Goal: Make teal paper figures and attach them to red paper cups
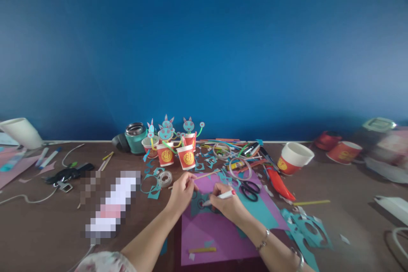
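My right hand [225, 202] grips a white marker with a red end [227, 195], its tip on a small heart inside a circle drawn on a piece of teal paper [197, 209]. My left hand [182, 190] is closed at that paper's upper left edge, fingers curled. A thin wooden stick [208, 175] shows on both sides of it; whether the fingers grip the stick or rest over it, I cannot tell. Beneath lies a purple sheet [204, 238]. Black-handled scissors [249, 190] rest beyond my right hand.
Paper cups [165, 155] with teal rabbit faces stand at the back, near a tape roll [165, 178] and a teal flask [135, 138]. Pipe cleaners and scraps crowd the back middle. At right are a white-and-red cup [295, 158], a red object [279, 183] and cut teal paper [307, 229].
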`<state>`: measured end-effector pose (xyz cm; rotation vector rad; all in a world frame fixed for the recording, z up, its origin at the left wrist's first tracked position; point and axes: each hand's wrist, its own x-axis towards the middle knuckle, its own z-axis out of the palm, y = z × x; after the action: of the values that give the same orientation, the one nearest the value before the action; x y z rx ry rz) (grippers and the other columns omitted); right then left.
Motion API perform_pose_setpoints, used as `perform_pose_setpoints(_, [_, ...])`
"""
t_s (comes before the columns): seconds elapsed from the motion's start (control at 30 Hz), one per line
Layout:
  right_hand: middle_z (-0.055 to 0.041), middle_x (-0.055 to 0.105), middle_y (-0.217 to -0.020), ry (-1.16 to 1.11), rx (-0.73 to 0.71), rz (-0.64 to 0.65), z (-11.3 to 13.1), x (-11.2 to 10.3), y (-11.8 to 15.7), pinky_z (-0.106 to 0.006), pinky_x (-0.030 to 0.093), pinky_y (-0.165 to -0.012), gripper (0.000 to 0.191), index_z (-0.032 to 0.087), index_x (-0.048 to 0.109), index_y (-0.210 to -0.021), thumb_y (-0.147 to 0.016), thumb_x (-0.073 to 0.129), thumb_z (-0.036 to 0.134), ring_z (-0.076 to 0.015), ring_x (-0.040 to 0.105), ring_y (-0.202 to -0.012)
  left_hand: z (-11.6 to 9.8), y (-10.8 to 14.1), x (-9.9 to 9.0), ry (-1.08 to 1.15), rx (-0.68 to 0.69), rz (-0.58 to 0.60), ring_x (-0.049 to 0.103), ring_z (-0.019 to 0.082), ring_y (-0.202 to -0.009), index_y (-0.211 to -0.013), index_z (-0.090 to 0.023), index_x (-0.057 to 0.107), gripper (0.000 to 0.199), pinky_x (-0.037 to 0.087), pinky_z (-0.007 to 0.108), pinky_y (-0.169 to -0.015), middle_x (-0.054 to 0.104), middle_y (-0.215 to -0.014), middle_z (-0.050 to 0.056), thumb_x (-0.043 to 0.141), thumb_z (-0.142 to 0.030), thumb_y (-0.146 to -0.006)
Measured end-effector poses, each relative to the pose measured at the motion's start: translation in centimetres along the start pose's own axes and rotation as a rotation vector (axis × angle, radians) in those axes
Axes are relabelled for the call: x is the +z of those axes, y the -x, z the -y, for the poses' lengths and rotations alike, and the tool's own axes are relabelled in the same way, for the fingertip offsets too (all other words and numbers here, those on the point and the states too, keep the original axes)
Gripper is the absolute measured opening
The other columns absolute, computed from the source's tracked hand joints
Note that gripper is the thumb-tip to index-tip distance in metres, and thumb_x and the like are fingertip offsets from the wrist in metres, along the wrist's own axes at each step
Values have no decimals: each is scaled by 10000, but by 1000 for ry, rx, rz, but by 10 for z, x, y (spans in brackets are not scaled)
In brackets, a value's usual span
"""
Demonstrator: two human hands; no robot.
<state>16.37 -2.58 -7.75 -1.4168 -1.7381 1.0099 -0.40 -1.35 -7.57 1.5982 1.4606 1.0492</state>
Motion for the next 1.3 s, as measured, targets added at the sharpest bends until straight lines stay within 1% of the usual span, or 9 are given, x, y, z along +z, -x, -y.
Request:
perform_pose_setpoints(0.43, [41, 560, -414, -34, 25, -9, 1, 0, 0, -200, 308, -424, 151, 212, 423, -501, -635, 475, 165, -98, 449, -416, 2, 0, 0, 5, -7, 6, 514, 123, -435, -860, -191, 547, 184, 383, 225, -479, 659, -647, 3, 393, -259, -785])
perform_pose_setpoints(0.57, [38, 556, -421, -111, 37, -31, -2, -2, -2, -202, 307, -425, 146, 206, 431, -513, -652, 474, 189, -91, 421, -407, 4, -1, 1, 48, -8, 0, 504, 118, -431, -854, -189, 547, 173, 375, 220, -470, 649, -646, -1, 406, -266, -791])
perform_pose_setpoints(0.8, [52, 523, -398, -232, 102, -48, -10, -5, -4, -194, 279, -397, 112, 201, 440, -537, -644, 474, 196, -83, 403, -384, 10, -2, 0, 243, 21, -156, 470, 88, -392, -933, -171, 518, 224, 351, 195, -413, 614, -668, -6, 409, -336, -827])
perform_pose_setpoints(0.87, [51, 515, -392, -251, 121, -59, -12, -7, -5, -197, 265, -385, 123, 202, 434, -540, -656, 475, 212, -84, 396, -375, 11, -3, 0, 283, 5, -143, 465, 82, -373, -941, -171, 503, 223, 345, 191, -382, 601, -671, -11, 401, -336, -831])
perform_pose_setpoints(0.93, [45, 515, -399, -289, 123, -87, -10, -9, -4, -201, 261, -386, 171, 206, 423, -540, -687, 490, 261, -89, 399, -381, 12, -4, 2, 282, -36, -91, 520, 99, -393, -918, -173, 502, 197, 347, 190, -370, 599, -666, -11, 403, -313, -822])
perform_pose_setpoints(1.0, [39, 518, -410, -352, 102, -132, -5, -11, -3, -207, 272, -400, 239, 209, 416, -546, -719, 513, 342, -93, 406, -395, 12, -4, 4, 237, -65, -49, 598, 128, -463, -884, -176, 510, 159, 374, 195, -398, 611, -665, -7, 403, -262, -803])
perform_pose_setpoints(1.1, [36, 522, -433, -414, 79, -186, 8, -12, -2, -209, 274, -411, 277, 210, 426, -572, -743, 523, 404, -93, 404, -413, 12, -4, 6, 189, -67, -50, 639, 143, -515, -848, -185, 519, 146, 422, 214, -467, 611, -643, -20, 391, -202, -780])
perform_pose_setpoints(1.17, [48, 502, -446, -406, 102, -180, 14, -10, -5, -205, 249, -403, 231, 206, 434, -577, -722, 541, 351, -82, 372, -411, 12, -4, 6, 187, -59, -58, 634, 141, -498, -837, -191, 519, 144, 436, 225, -488, 602, -622, -33, 389, -193, -775])
perform_pose_setpoints(1.3, [73, 451, -453, -356, 152, -83, 19, -2, -14, -199, 208, -399, 130, 201, 433, -584, -664, 526, 246, -69, 320, -411, 11, -5, 6, 185, -59, -65, 619, 137, -483, -846, -193, 518, 153, 432, 229, -488, 607, -618, -32, 382, -182, -776])
